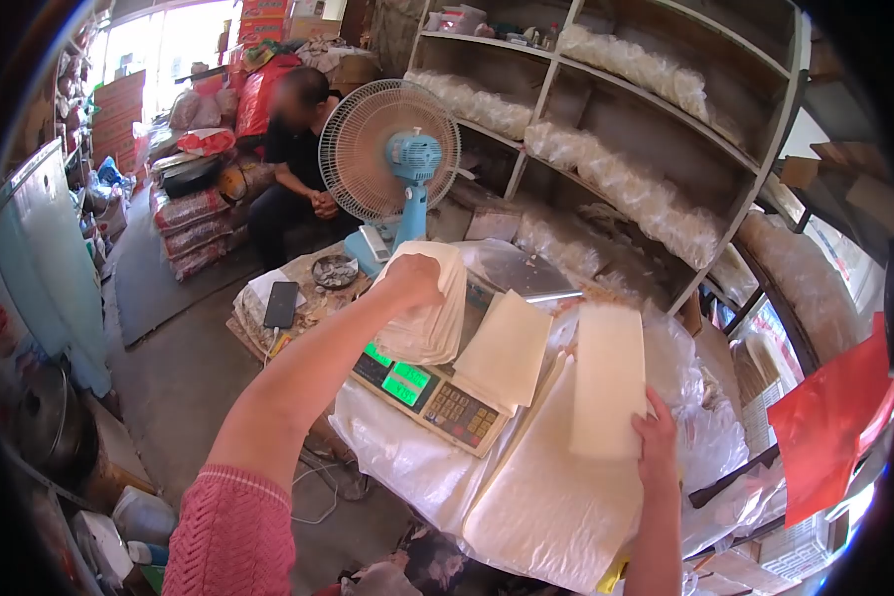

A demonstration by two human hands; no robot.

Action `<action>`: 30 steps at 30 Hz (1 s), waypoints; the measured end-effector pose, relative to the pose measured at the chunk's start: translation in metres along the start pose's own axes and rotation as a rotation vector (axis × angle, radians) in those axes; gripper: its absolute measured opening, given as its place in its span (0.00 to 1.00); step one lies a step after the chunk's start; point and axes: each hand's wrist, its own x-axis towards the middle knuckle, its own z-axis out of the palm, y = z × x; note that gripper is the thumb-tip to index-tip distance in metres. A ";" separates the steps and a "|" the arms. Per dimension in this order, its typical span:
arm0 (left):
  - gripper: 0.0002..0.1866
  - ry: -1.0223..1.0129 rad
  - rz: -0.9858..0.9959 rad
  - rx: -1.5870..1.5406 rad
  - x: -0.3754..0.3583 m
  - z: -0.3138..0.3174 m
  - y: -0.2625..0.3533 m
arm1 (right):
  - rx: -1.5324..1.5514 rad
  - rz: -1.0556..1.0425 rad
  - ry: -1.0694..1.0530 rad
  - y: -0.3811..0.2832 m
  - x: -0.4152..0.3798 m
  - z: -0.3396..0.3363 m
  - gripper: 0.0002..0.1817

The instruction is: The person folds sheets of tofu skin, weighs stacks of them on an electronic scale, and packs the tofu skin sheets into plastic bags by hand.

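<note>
My left hand (414, 281) rests on a thick stack of pale rectangular sheets (429, 333) on the digital scale (437, 397), its fingers curled at the top of the stack. To the right, my right hand (655, 432) pinches the lower right edge of a pale sheet (608, 377), held above the plastic-covered surface. Between the hands, a smaller pile of pale sheets (507, 348) lies on the right part of the scale. Green digits glow on the scale's display. Under the held sheet lies a large, flat, whitish stack (546, 497).
A blue fan (414, 159) stands behind the scale, near a seated person (293, 169). A phone (281, 304) and an ashtray (335, 271) lie at the table's left. Shelves (656, 114) hold bagged goods. A red sheet (832, 427) hangs at the right.
</note>
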 end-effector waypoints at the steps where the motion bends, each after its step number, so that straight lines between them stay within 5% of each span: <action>1: 0.23 0.021 0.057 0.000 0.005 0.002 -0.004 | 0.092 -0.017 0.001 0.002 0.013 0.020 0.32; 4: 0.18 0.022 0.065 -0.014 0.004 -0.005 -0.002 | 0.219 0.018 0.020 0.027 0.044 0.085 0.32; 10: 0.15 0.146 -0.047 -0.215 0.003 -0.023 -0.047 | -0.197 0.265 -0.144 0.056 0.054 0.156 0.30; 12: 0.14 0.270 -0.079 -0.196 -0.015 -0.054 -0.046 | -0.950 -0.523 0.183 0.073 0.060 0.152 0.29; 15: 0.11 0.483 -0.038 -0.233 -0.039 -0.084 -0.026 | -0.589 -0.344 0.048 0.024 0.061 0.143 0.31; 16: 0.11 0.540 0.036 -0.467 -0.042 -0.088 -0.017 | -0.596 -0.330 0.058 0.004 0.058 0.143 0.31; 17: 0.12 0.593 0.107 -0.703 -0.042 -0.087 -0.009 | -0.292 -0.141 0.009 -0.017 0.056 0.146 0.32; 18: 0.14 0.536 0.142 -0.913 -0.039 -0.079 0.003 | 0.016 0.040 -0.037 -0.026 0.054 0.148 0.33; 19: 0.17 0.476 0.179 -1.120 -0.035 -0.067 0.018 | 0.013 0.041 -0.030 -0.026 0.053 0.148 0.33; 21: 0.22 0.409 0.118 -1.377 -0.024 -0.021 0.051 | 0.493 0.126 -0.093 -0.027 0.056 0.147 0.34; 24: 0.24 -0.040 0.196 -1.540 -0.005 0.061 0.070 | 0.244 0.064 -0.084 0.008 0.064 0.148 0.32; 27: 0.24 -0.097 -0.022 -1.278 -0.004 0.103 0.073 | -0.023 0.121 -0.142 0.034 0.062 0.141 0.28; 30: 0.23 0.082 0.073 -0.810 -0.029 0.067 0.082 | -0.181 0.119 -0.080 0.040 0.060 0.145 0.25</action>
